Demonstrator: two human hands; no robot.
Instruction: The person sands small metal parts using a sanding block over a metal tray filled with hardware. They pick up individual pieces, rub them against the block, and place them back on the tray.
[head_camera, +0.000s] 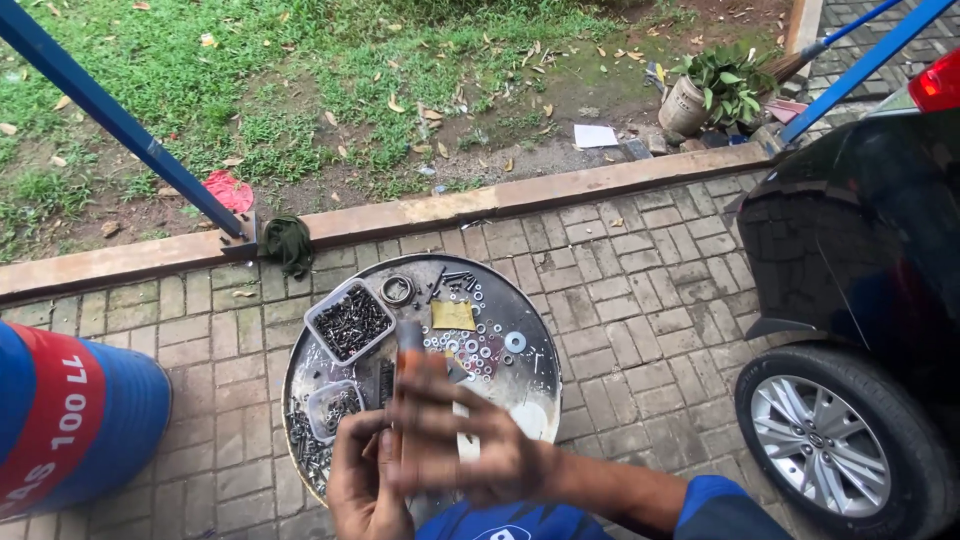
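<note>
Nearest the camera, at six o'clock in the view, both hands meet over the near edge of a round metal tray (520, 300) that serves as the desk. The left hand (362, 480) is curled around the lower part of a slim reddish-brown rod (405, 362), which stands nearly upright with a grey tip at twelve o'clock. The right hand (462, 432) comes in from five o'clock on a bare forearm under a blue sleeve; its fingers spread across the rod's middle and it is blurred, so I cannot tell whether it grips the rod or only brushes it. To do this well, as I judge it, the lower hand should hold the rod steady and plumb while the other works along it, keeping both over the tray so that anything loosened drops among the parts and not onto the paving. Beyond the hands, at eleven o'clock, sits a clear square tub of dark screws (350, 322), with a smaller tub (332, 408) at nine o'clock. Loose washers (480, 350) and a yellow pad (452, 316) lie at one o'clock. Farther off are a blue drum (70, 420) at nine o'clock, a dark car wheel (835, 435) at three o'clock, and grass (300, 70) past the kerb.
</note>
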